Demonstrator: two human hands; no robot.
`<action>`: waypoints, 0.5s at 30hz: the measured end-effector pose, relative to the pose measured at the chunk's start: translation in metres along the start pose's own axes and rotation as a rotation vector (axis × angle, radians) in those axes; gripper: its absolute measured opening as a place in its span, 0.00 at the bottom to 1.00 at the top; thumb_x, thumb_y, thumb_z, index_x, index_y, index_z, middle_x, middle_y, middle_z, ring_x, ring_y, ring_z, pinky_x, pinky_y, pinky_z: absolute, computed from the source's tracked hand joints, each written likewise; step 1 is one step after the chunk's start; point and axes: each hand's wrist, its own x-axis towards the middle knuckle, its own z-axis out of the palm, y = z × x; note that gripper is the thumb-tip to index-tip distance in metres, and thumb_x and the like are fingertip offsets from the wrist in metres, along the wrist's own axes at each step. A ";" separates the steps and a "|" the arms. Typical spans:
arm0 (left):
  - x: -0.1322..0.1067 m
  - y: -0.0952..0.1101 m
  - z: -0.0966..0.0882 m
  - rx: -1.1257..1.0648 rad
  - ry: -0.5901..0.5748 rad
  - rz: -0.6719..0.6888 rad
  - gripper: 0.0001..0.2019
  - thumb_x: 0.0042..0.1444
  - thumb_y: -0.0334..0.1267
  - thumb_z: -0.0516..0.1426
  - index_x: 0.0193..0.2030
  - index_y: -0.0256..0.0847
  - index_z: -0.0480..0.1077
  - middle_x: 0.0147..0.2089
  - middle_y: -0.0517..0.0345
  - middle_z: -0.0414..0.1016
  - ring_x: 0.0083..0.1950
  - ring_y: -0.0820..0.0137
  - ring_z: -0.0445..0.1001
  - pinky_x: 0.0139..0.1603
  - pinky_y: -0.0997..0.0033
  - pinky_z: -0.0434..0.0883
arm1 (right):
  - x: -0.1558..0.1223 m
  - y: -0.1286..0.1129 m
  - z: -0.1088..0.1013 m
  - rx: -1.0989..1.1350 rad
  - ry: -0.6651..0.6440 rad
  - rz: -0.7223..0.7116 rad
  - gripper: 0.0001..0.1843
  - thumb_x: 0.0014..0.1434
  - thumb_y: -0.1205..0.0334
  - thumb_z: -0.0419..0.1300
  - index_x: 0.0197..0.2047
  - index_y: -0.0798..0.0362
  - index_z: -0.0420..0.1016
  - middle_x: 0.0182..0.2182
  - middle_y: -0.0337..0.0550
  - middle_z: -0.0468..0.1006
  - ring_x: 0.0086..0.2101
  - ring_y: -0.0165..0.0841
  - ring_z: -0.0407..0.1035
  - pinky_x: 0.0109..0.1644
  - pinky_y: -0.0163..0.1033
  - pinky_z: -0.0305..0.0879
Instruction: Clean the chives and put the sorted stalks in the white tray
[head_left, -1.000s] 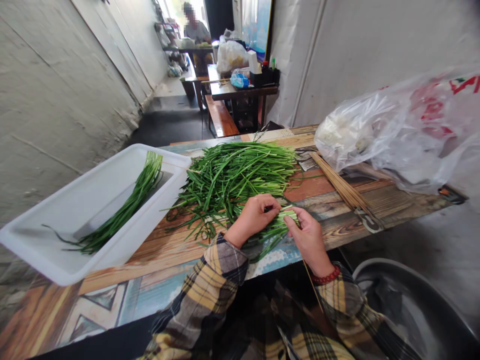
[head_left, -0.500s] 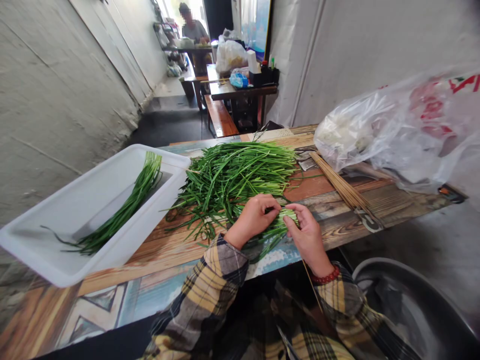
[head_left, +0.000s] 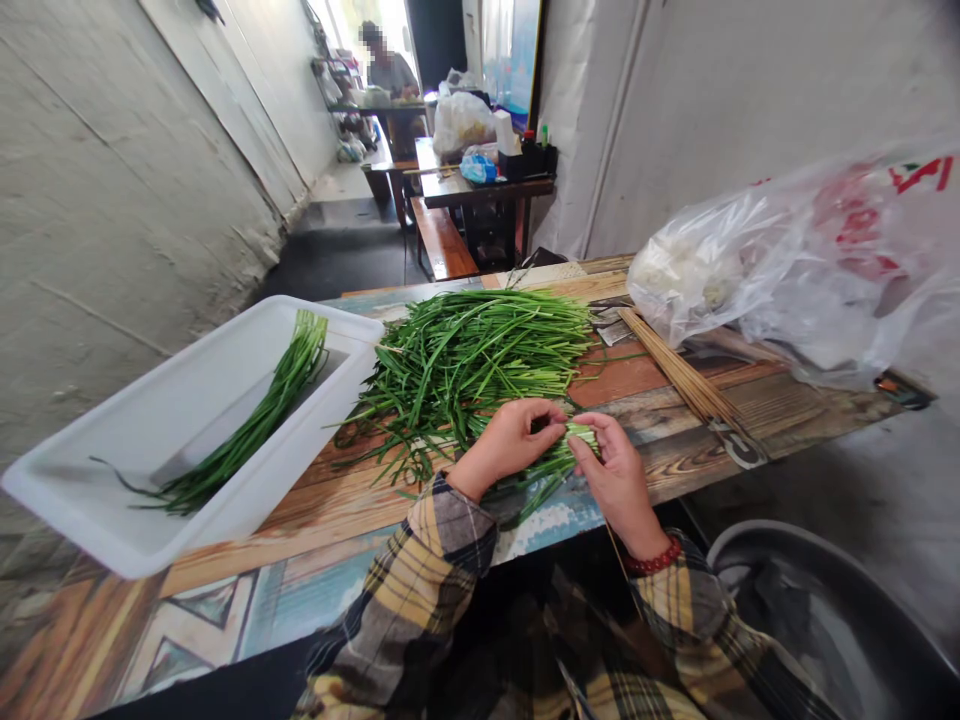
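Note:
A small bunch of chives [head_left: 556,466] lies at the table's near edge, its pale cut ends between my two hands. My left hand [head_left: 521,437] is closed, thumb and fingers pinched at the bunch's stems. My right hand [head_left: 616,478], with a red bead bracelet at the wrist, grips the pale ends from the right side. A thin stick [head_left: 616,540] shows below my right palm; where its upper end goes is hidden. Just beyond my hands a large loose pile of chives [head_left: 480,345] spreads over the table.
A white tub [head_left: 90,500] at left holds a bundle of chives [head_left: 247,430]. Bamboo skewers [head_left: 675,370] lie at right beside a clear plastic bag [head_left: 795,270]. A dark basin [head_left: 817,600] stands below the table at right. Farther back, a person [head_left: 390,75] is at another table.
Both hands keep their hold on the chives, with only slight finger movement. The whole view has shifted a little.

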 end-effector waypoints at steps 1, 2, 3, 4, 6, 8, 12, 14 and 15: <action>0.000 0.000 0.000 -0.006 -0.030 0.005 0.09 0.57 0.35 0.55 0.39 0.36 0.74 0.37 0.54 0.77 0.38 0.70 0.72 0.41 0.74 0.66 | 0.000 -0.001 0.000 0.001 -0.003 -0.003 0.15 0.57 0.55 0.59 0.46 0.50 0.68 0.38 0.42 0.74 0.27 0.29 0.68 0.25 0.33 0.67; 0.000 -0.001 0.001 -0.011 -0.060 0.009 0.09 0.58 0.36 0.54 0.40 0.36 0.75 0.37 0.54 0.77 0.38 0.70 0.72 0.41 0.74 0.66 | 0.000 -0.001 0.000 -0.001 -0.001 -0.006 0.15 0.57 0.55 0.59 0.46 0.50 0.68 0.38 0.42 0.74 0.28 0.29 0.68 0.25 0.33 0.67; 0.001 -0.001 0.001 -0.017 -0.084 0.007 0.10 0.58 0.37 0.54 0.39 0.36 0.75 0.36 0.55 0.77 0.36 0.70 0.71 0.39 0.74 0.66 | -0.001 -0.001 0.000 -0.006 0.003 -0.008 0.15 0.57 0.54 0.59 0.46 0.50 0.68 0.38 0.42 0.74 0.28 0.29 0.68 0.25 0.33 0.67; 0.001 -0.001 0.002 -0.022 -0.100 -0.002 0.10 0.59 0.38 0.54 0.37 0.36 0.75 0.33 0.56 0.76 0.34 0.71 0.70 0.37 0.75 0.65 | -0.001 -0.001 0.000 -0.009 0.005 -0.009 0.15 0.57 0.54 0.59 0.46 0.50 0.68 0.39 0.42 0.74 0.28 0.29 0.68 0.25 0.33 0.67; 0.001 -0.001 0.002 -0.040 -0.110 -0.032 0.12 0.59 0.38 0.53 0.31 0.35 0.74 0.27 0.59 0.72 0.30 0.73 0.66 0.32 0.76 0.63 | -0.001 0.000 0.000 -0.003 -0.002 -0.009 0.16 0.57 0.54 0.59 0.47 0.50 0.68 0.39 0.42 0.73 0.28 0.29 0.68 0.25 0.33 0.67; 0.001 0.000 0.001 -0.078 -0.094 -0.067 0.13 0.58 0.39 0.53 0.27 0.34 0.73 0.25 0.60 0.69 0.28 0.75 0.63 0.31 0.77 0.61 | 0.000 0.001 0.000 0.016 -0.033 -0.001 0.20 0.58 0.53 0.59 0.52 0.50 0.67 0.38 0.42 0.74 0.27 0.29 0.68 0.26 0.34 0.68; 0.001 0.001 -0.009 -0.194 -0.014 -0.151 0.14 0.58 0.41 0.53 0.28 0.33 0.72 0.25 0.61 0.67 0.28 0.76 0.62 0.31 0.77 0.60 | 0.002 0.002 -0.007 0.053 -0.107 0.024 0.26 0.61 0.51 0.55 0.59 0.52 0.62 0.33 0.43 0.76 0.27 0.32 0.70 0.27 0.36 0.67; 0.000 0.001 -0.014 -0.232 0.033 -0.181 0.14 0.57 0.42 0.53 0.28 0.33 0.71 0.25 0.61 0.66 0.28 0.76 0.61 0.31 0.77 0.60 | 0.003 -0.001 -0.013 0.023 -0.141 0.018 0.23 0.62 0.49 0.53 0.55 0.54 0.67 0.32 0.44 0.77 0.27 0.33 0.71 0.27 0.36 0.66; 0.000 0.000 -0.015 -0.243 0.056 -0.191 0.14 0.57 0.42 0.54 0.28 0.33 0.71 0.25 0.61 0.66 0.28 0.76 0.61 0.30 0.77 0.60 | 0.004 -0.003 -0.016 -0.018 -0.172 0.001 0.21 0.62 0.49 0.53 0.51 0.54 0.70 0.31 0.43 0.77 0.26 0.32 0.70 0.27 0.35 0.65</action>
